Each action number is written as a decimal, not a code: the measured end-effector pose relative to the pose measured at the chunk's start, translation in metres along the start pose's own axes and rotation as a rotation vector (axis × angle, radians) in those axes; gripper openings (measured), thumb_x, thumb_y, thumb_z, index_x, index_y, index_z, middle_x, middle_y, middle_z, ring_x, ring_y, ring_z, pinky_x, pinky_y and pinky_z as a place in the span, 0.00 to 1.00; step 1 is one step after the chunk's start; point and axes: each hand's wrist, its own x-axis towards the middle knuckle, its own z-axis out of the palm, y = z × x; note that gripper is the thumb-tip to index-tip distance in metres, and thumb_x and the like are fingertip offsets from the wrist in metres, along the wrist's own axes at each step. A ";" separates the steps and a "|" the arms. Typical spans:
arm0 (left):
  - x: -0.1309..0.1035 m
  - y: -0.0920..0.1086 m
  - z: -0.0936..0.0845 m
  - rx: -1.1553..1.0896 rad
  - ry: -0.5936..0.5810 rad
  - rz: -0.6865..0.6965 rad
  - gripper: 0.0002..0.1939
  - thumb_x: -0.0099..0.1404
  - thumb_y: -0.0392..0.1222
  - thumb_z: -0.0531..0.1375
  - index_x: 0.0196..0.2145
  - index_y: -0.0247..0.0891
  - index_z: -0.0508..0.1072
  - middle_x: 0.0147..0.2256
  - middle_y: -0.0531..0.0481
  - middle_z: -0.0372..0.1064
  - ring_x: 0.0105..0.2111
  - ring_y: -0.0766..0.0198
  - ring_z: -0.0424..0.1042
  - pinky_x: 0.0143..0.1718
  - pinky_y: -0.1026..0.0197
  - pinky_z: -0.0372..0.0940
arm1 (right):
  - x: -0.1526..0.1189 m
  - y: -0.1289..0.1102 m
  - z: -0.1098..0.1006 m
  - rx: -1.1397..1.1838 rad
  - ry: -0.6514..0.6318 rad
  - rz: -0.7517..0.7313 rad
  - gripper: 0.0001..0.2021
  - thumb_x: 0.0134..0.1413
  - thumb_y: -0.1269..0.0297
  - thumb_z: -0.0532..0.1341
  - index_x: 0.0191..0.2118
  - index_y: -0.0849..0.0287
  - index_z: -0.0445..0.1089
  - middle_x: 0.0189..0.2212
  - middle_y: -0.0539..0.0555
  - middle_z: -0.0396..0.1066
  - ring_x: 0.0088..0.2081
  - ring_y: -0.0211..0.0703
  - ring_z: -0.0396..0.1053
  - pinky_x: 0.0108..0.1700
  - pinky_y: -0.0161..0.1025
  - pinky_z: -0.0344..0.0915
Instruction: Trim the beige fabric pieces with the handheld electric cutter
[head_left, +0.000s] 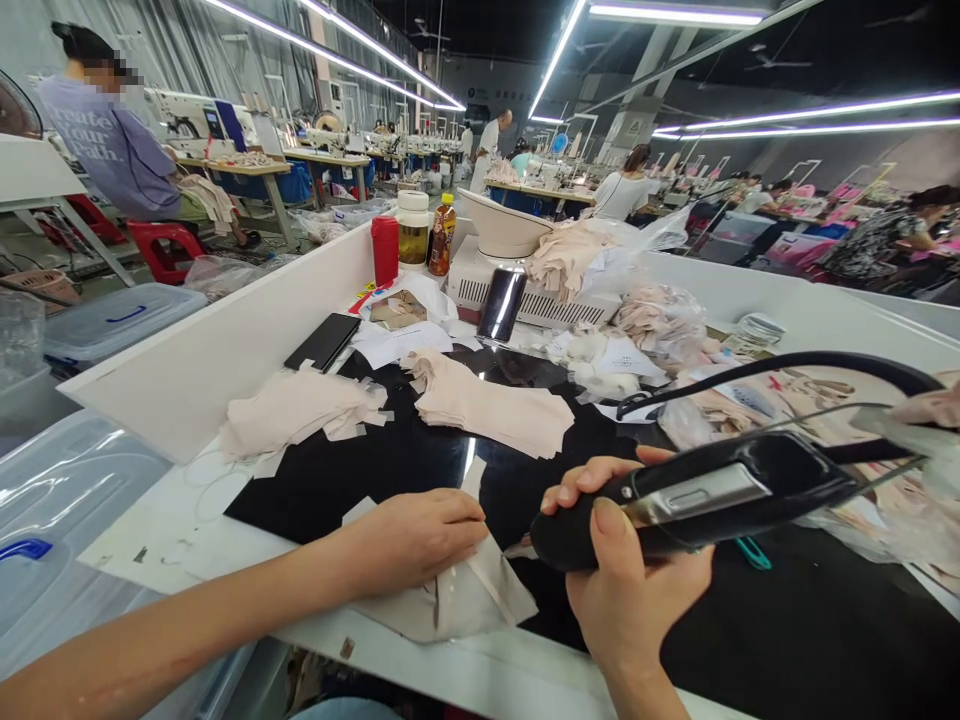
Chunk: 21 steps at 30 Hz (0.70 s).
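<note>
Head view, my only feed: left hand (424,540) sits over the flat grey-beige fabric pieces (484,595) at the near edge of the glossy black mat (787,650); fingers close together, can't tell if they pinch cloth. Right hand (637,590) has its fingers wrapped round a thick, rounded black device with a silver plate (697,500), above the mat. My read: work on the near pieces is mid-way. Two pale pink-beige fabric stacks, one (300,408) over the mat's left edge, one (491,408) on its far half: done or waiting, can't say. Hidden: cloth under the left palm. Device's right end is blurred near a thin black curved band (787,365); a possible extra hand (934,405) there is cut off, owner unclear.
</note>
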 end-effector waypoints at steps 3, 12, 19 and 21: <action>-0.001 0.000 -0.003 0.031 -0.042 0.008 0.12 0.80 0.40 0.54 0.55 0.36 0.74 0.54 0.41 0.73 0.52 0.57 0.75 0.53 0.59 0.73 | -0.001 0.000 -0.001 0.001 -0.006 -0.005 0.19 0.58 0.69 0.71 0.52 0.50 0.69 0.32 0.46 0.73 0.29 0.39 0.72 0.31 0.40 0.75; -0.005 0.007 0.000 0.114 -0.073 -0.004 0.14 0.77 0.45 0.60 0.57 0.44 0.73 0.56 0.43 0.68 0.50 0.56 0.73 0.51 0.58 0.71 | -0.002 -0.002 0.001 -0.001 0.000 -0.007 0.20 0.57 0.70 0.71 0.52 0.50 0.69 0.32 0.45 0.72 0.30 0.39 0.73 0.31 0.40 0.75; -0.006 0.008 0.003 0.106 -0.054 -0.010 0.15 0.77 0.46 0.60 0.58 0.43 0.73 0.57 0.42 0.67 0.51 0.53 0.73 0.52 0.55 0.71 | -0.001 -0.001 0.003 0.002 0.015 0.003 0.20 0.56 0.69 0.72 0.52 0.50 0.69 0.32 0.46 0.73 0.29 0.39 0.73 0.31 0.40 0.75; -0.006 0.008 0.002 0.097 -0.054 -0.019 0.15 0.76 0.45 0.61 0.58 0.43 0.73 0.57 0.42 0.67 0.50 0.53 0.73 0.51 0.55 0.72 | 0.000 -0.001 0.005 0.012 0.028 0.004 0.20 0.55 0.69 0.72 0.51 0.50 0.69 0.31 0.45 0.73 0.29 0.39 0.72 0.30 0.39 0.75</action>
